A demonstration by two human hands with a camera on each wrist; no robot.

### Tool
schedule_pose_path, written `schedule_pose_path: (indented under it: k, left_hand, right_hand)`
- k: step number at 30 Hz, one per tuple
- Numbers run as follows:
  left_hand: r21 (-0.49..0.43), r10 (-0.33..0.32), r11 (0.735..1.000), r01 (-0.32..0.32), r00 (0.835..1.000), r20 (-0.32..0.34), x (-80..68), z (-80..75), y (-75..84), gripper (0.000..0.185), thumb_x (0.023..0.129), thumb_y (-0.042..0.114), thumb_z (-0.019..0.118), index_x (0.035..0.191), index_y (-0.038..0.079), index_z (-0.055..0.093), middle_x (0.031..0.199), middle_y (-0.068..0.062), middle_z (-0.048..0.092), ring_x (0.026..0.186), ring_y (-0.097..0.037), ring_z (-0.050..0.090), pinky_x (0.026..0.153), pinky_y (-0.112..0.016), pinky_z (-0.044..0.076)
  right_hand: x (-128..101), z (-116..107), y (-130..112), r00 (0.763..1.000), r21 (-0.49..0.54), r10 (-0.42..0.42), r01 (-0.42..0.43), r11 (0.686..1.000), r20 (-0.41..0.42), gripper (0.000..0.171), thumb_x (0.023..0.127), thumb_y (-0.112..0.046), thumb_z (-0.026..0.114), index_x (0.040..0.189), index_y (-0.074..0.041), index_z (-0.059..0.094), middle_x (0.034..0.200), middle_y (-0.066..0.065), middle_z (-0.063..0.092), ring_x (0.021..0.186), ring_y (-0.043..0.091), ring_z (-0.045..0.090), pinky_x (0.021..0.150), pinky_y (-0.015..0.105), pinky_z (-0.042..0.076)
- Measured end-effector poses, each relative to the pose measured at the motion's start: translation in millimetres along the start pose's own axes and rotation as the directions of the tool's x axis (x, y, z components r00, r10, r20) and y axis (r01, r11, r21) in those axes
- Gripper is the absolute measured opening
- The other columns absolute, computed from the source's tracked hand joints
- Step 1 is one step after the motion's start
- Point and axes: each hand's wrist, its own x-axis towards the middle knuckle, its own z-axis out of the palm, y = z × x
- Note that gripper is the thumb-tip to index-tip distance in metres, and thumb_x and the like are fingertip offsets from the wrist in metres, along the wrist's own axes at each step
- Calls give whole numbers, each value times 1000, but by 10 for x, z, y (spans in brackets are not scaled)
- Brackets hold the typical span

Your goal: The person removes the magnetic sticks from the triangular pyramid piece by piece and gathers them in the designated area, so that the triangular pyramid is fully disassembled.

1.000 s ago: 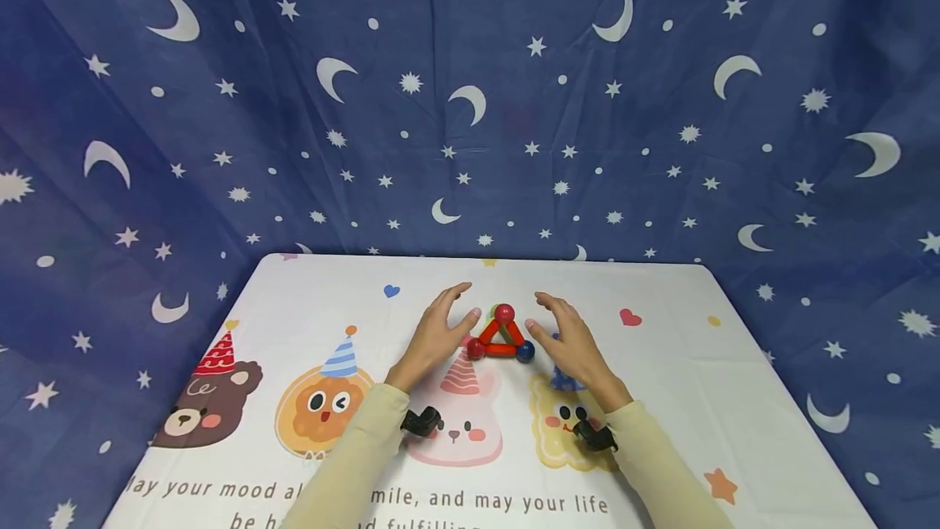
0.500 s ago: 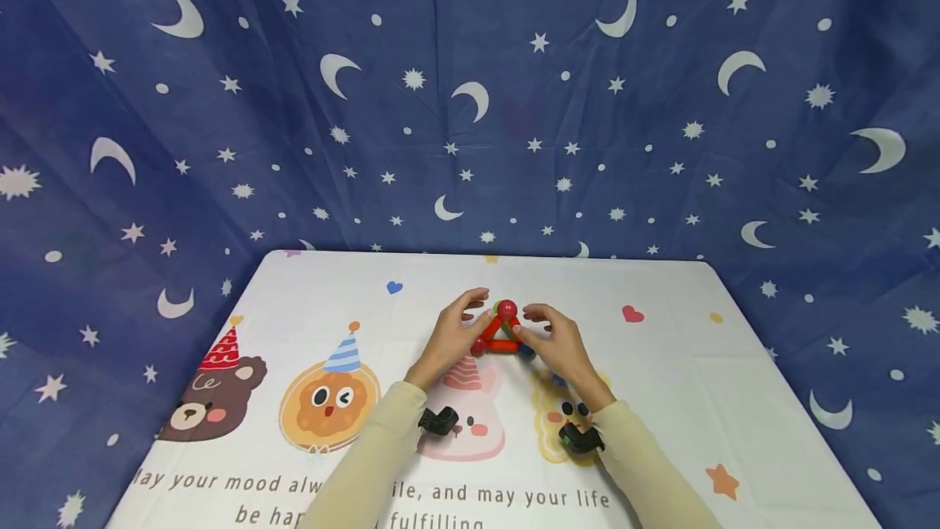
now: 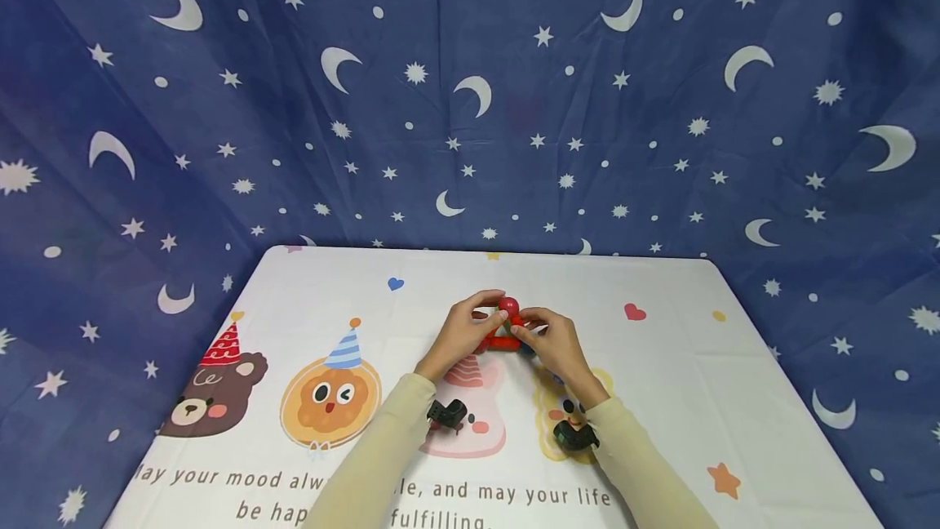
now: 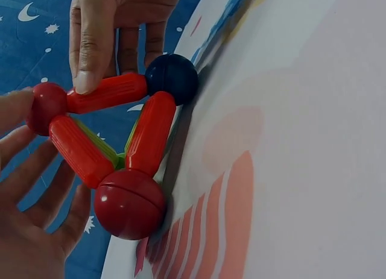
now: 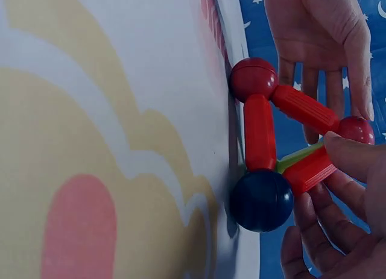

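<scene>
A magnetic ball-and-rod pyramid (image 3: 505,344) stands on the table, built of red rods, red balls and a blue ball (image 5: 261,200). Green rods show behind its front triangle. My left hand (image 3: 458,333) holds the top red ball (image 4: 47,108), its thumb against the ball and its fingers reaching round behind. On the right slanting red rod (image 4: 111,92) the thumb of my right hand (image 3: 556,344) presses, with the fingers behind it, just below the top ball. The far side of the pyramid is mostly hidden.
A white tablecloth (image 3: 661,398) printed with cartoon animals, hearts and lettering covers the table. Behind and beside it hangs a dark blue curtain (image 3: 411,137) with moons and stars. A small black camera is strapped at each wrist.
Both hands have moved inward from either side of the pyramid and taken hold near its top. The pyramid stands in about the same place.
</scene>
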Motion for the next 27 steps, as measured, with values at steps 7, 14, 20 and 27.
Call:
schedule_pose_path:
  k: [7,14,20,27]
  left_hand:
    - [44,46,998,-46,999,13,32,33,18,44,93,26,68,134,11,59,121,-7,69,113,-21,63,95,-39,53]
    - [47,46,998,-47,999,8,33,37,16,42,93,23,68,133,10,60,119,-9,68,109,-25,64,93,-40,54]
    - [43,42,998,-42,999,8,8,24,9,40,93,24,68,131,13,60,118,-8,68,109,-24,64,93,-40,54]
    - [49,36,998,-36,999,7,4,19,19,40,93,26,68,131,14,60,117,-7,69,105,-22,65,91,-36,54]
  right_hand:
    - [14,0,2,996,-10,-81,81,997,-27,31,84,-21,78,111,-7,73,97,7,74,87,21,68,72,28,53]
    - [22,29,9,997,-51,-77,76,996,-10,30,86,-22,75,112,-8,72,102,6,72,85,18,62,69,25,47]
    - [7,63,10,997,-38,-72,71,997,-15,29,87,-22,75,112,-8,72,97,6,71,73,13,56,63,22,46]
    - [3,76,11,990,-82,-126,122,989,-55,26,85,-20,76,108,-7,73,91,4,70,71,13,56,63,23,47]
